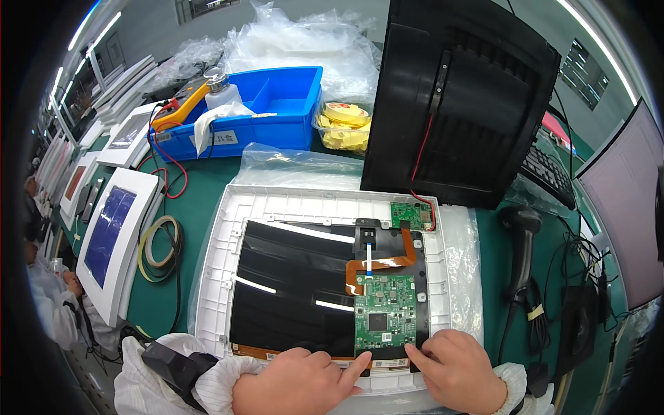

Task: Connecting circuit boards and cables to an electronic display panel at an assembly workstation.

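Note:
A green circuit board (384, 311) with a black chip lies on the black back of a display panel (297, 277), inside a white plastic frame (214, 242). My left hand (297, 380) reaches its stretched index fingertip to the board's lower left corner. At the lower right corner rests the index fingertip of my right hand (460, 373). Neither hand grasps anything; the remaining fingers are partly curled. An orange flex cable (387, 263) and a white ribbon cable (369, 256) run up from the board. A smaller green board (408, 214) sits at the frame's upper right, with red and black wires.
A black back cover (463, 104) stands upright behind the frame. Left of it are a yellow-filled tub (342, 128) and a blue bin (290, 131). A barcode scanner (522, 249) and monitor (626, 200) are right; tape rolls (159, 249) and a white-framed panel (114, 242) left.

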Tool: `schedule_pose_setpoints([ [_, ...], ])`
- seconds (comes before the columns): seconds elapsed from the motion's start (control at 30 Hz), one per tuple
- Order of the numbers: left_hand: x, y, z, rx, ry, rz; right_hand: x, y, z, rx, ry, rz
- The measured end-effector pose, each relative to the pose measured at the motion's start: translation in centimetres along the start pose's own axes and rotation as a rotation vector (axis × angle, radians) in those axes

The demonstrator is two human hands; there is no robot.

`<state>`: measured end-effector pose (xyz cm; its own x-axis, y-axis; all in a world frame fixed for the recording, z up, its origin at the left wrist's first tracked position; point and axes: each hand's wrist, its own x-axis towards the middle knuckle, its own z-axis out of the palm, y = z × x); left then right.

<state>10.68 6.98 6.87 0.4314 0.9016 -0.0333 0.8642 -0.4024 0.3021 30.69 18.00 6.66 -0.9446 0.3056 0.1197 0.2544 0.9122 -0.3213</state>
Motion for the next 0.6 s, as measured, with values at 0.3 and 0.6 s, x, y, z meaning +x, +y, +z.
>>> schedule_pose_setpoints([
  [0.3, 0.0, 0.0, 0.0, 0.046, 0.036, 0.014, 0.5, 1.4, 0.9, 0.148, 0.101, -0.039],
  [0.6, 1.4, -0.2, -0.3, -0.057, 0.217, -0.019, 0.4, 1.9, 1.3, 0.063, 0.16, -0.168],
])
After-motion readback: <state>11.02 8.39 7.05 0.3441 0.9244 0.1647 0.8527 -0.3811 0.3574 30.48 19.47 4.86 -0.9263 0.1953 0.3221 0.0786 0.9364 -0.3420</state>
